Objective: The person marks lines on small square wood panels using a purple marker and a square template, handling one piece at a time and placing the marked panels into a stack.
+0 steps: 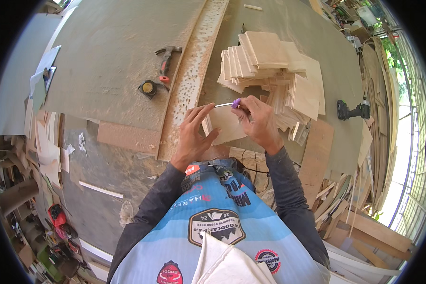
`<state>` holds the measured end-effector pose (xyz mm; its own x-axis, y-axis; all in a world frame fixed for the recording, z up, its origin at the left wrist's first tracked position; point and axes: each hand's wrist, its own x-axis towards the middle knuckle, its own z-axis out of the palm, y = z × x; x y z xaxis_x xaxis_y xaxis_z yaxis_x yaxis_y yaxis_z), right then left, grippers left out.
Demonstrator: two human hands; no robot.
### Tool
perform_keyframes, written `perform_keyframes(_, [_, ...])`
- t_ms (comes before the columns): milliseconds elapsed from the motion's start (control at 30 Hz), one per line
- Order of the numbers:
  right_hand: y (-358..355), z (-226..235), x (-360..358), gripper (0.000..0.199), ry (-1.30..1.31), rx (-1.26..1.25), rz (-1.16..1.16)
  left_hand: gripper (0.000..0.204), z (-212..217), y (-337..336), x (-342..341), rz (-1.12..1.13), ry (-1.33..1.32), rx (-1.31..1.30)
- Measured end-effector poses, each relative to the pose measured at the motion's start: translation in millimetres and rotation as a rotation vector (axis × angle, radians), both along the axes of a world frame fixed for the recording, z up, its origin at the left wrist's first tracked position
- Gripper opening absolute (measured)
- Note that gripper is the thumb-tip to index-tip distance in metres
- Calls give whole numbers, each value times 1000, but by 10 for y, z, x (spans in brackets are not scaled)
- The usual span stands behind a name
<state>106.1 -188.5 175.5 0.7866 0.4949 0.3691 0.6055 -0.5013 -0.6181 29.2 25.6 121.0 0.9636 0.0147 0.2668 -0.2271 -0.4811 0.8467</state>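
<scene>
My left hand (194, 132) lies spread on a small square plywood piece (226, 124) at the near edge of the workbench (113, 61), fingers pressing its left side. My right hand (258, 120) rests on the same piece's right side and grips a thin tool with a purple handle (235, 103) whose metal shaft points left over the piece's far edge. Just beyond my hands rises a big heap of similar plywood squares (270, 66), some fanned out, some standing on edge.
A hammer with a red grip (166, 59) and a yellow tape measure (148, 87) lie on the bench's left sheet. A perforated wooden strip (191, 80) runs diagonally. A black power tool (352, 111) sits at right. Scrap boards lean at both sides.
</scene>
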Motion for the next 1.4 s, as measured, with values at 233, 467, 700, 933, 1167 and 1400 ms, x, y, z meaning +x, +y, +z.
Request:
perform_keyframes(233, [-4, 47, 355, 24, -93, -124, 102, 81, -37, -4, 3, 13, 18, -8])
perform_keyframes(467, [74, 103, 572, 20, -162, -138, 196, 82, -44, -5, -7, 34, 34, 3])
perform_keyframes(700, [7, 159, 535, 20, -219, -150, 165, 96, -89, -33, -38, 29, 68, 54])
perform_keyframes(933, [-405, 322, -96, 20, -146, 216, -210, 119, 158, -83, -57, -94, 88, 152])
perform_keyframes(1167, [-747, -80, -960, 18, -2, 654, -729, 116, 441, -84, 256, -143, -56, 185])
perform_keyframes(1400, [-719, -215, -1287, 19, 37, 839, -886, 118, 1087, -414, 1473, -86, -321, 230])
